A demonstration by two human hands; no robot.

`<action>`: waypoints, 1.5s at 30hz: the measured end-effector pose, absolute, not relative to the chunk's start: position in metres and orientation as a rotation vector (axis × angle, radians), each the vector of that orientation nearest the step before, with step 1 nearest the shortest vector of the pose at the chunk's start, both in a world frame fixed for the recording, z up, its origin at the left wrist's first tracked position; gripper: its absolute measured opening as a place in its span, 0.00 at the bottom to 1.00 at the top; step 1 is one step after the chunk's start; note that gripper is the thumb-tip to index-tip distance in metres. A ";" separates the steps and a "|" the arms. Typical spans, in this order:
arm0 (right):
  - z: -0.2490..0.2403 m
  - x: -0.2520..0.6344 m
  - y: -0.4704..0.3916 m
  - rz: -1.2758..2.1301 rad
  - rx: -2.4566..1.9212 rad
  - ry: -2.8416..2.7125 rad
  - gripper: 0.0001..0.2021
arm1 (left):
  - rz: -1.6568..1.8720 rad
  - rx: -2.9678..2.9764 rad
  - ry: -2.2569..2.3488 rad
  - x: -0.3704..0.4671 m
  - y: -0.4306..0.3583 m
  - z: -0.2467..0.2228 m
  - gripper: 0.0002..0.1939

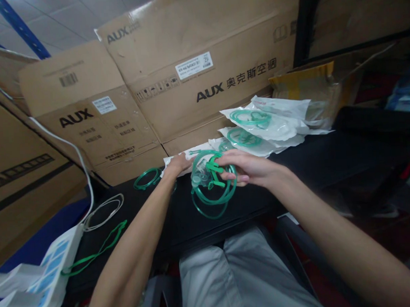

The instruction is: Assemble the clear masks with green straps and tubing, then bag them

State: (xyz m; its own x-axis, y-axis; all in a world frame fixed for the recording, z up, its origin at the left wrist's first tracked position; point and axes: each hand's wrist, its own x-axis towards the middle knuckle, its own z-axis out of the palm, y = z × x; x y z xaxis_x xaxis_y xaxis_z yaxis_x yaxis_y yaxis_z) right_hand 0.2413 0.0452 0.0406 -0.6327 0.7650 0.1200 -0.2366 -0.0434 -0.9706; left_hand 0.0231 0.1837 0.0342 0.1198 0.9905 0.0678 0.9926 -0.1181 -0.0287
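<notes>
My right hand [242, 166] is closed around a coil of green tubing [215, 200], lifted over the black table. Bunched with the coil are a clear plastic piece [201, 174] and a bright green strap [215, 171]. Beyond it, my left hand [179, 164] grips a flat white pouch [203, 149] at the back of the table; its fingertips are partly hidden. Just left of that hand lies another green tubing coil [147, 178]. Several white pouches with clear fronts [275, 125], green coils showing inside, are piled to the right of my hands.
Large cardboard boxes [175, 96] stand along the back of the black table [261, 201]. At left are a white power strip [57, 268], a pale cable loop [105, 211] and a loose green strap [103, 246]. A brown taped package [310, 85] sits behind the pouches.
</notes>
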 end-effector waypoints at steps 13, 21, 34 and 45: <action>0.014 0.234 0.057 1.268 -1.293 -1.901 0.03 | -0.757 -2.747 -1.715 0.003 0.023 0.052 0.18; 0.014 0.250 0.048 0.757 -1.465 -2.268 0.14 | -0.617 -2.822 -1.835 -0.020 0.016 0.016 0.16; 0.015 0.212 0.050 0.485 -1.300 -2.161 0.20 | -0.774 -2.846 -1.660 -0.045 0.030 0.012 0.09; 0.008 0.215 0.058 0.915 -1.258 -2.147 0.20 | -0.992 -2.778 -1.560 -0.041 0.040 0.007 0.14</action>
